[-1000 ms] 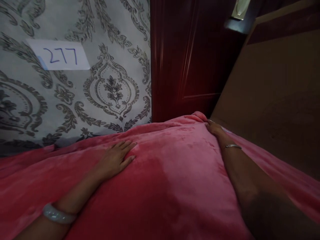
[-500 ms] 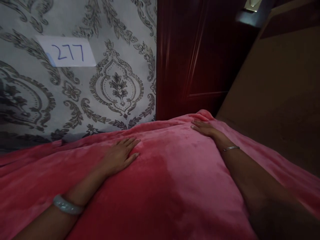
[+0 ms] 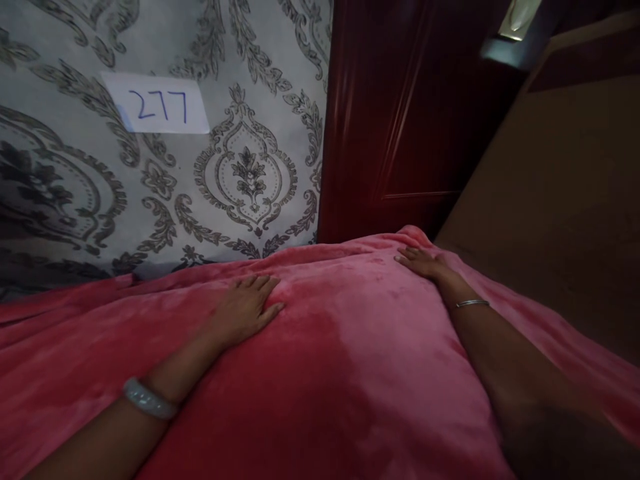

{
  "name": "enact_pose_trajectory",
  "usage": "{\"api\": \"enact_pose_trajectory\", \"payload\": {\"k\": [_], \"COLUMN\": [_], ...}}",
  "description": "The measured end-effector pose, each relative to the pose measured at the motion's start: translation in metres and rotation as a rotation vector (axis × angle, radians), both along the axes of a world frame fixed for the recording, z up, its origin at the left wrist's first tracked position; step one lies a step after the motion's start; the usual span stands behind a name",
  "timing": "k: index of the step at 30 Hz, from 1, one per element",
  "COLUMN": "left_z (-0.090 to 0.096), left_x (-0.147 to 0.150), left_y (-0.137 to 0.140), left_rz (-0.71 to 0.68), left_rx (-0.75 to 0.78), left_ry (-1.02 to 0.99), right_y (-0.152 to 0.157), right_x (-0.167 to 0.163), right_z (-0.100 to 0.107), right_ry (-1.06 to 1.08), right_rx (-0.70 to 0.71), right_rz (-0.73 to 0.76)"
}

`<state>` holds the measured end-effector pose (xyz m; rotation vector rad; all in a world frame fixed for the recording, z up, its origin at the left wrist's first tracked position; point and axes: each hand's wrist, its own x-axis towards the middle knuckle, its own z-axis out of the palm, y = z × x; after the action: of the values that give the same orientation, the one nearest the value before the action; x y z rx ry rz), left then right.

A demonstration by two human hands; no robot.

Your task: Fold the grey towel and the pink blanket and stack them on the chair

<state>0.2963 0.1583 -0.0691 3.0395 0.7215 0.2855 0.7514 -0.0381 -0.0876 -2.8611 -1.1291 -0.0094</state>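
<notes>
A plush pink-red blanket (image 3: 310,347) spreads across the lower part of the head view, bulging in the middle, with darker and paler patches in its pile. My left hand (image 3: 245,308) lies flat on it left of centre, fingers stretched and thumb apart. A pale bangle circles that wrist. Farther right, near the blanket's far edge, my right hand (image 3: 423,262) rests palm down with its fingers extended, touching the cloth. A thin silver bracelet is on the right wrist. Neither hand grips any fabric. Whatever lies under the blanket is hidden.
Beyond the blanket stands a wall (image 3: 280,220) with grey damask wallpaper, bearing a white paper (image 3: 157,103) marked 277. A dark red door (image 3: 370,133) with a metal handle plate (image 3: 520,19) adjoins it. Brownish floor (image 3: 560,200) shows at the right.
The view has shifted slightly, so the wall, door and paper appear a little farther right. Both hands stay flat on the blanket; my right hand's fingers look slightly more drawn in.
</notes>
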Motion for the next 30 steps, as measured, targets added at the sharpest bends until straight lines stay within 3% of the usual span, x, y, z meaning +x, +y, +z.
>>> {"api": "enact_pose_trajectory", "payload": {"k": [5, 10, 13, 15, 17, 20, 25, 30], "left_z": [-0.003, -0.004, -0.007, -0.009, -0.012, -0.012, -0.010, -0.010], "left_x": [0.000, 0.001, 0.002, 0.003, 0.004, 0.006, 0.007, 0.007], "left_y": [0.003, 0.009, 0.014, 0.018, 0.021, 0.024, 0.024, 0.024], "left_rz": [0.001, -0.022, -0.040, -0.029, -0.025, -0.026, -0.060, -0.080], "left_rx": [0.005, 0.025, 0.028, 0.039, 0.059, 0.088, 0.107, 0.106], "left_ry": [-0.018, -0.013, -0.025, -0.023, -0.017, -0.001, -0.016, -0.064], "right_y": [-0.011, -0.015, -0.019, -0.028, -0.045, -0.091, -0.177, -0.225], "right_x": [-0.004, -0.019, -0.055, -0.079, -0.091, -0.078, -0.039, -0.055], "right_z": [0.007, 0.023, 0.021, 0.013, 0.004, -0.003, 0.007, 0.018], "right_ry": [0.028, -0.008, -0.055, -0.043, -0.008, -0.003, 0.033, 0.020], "right_rx": [0.016, 0.034, 0.060, 0.074, 0.082, 0.081, 0.056, 0.056], "right_rz": [-0.201, -0.225, -0.112, 0.118, 0.207, 0.053, -0.275, -0.516]}}
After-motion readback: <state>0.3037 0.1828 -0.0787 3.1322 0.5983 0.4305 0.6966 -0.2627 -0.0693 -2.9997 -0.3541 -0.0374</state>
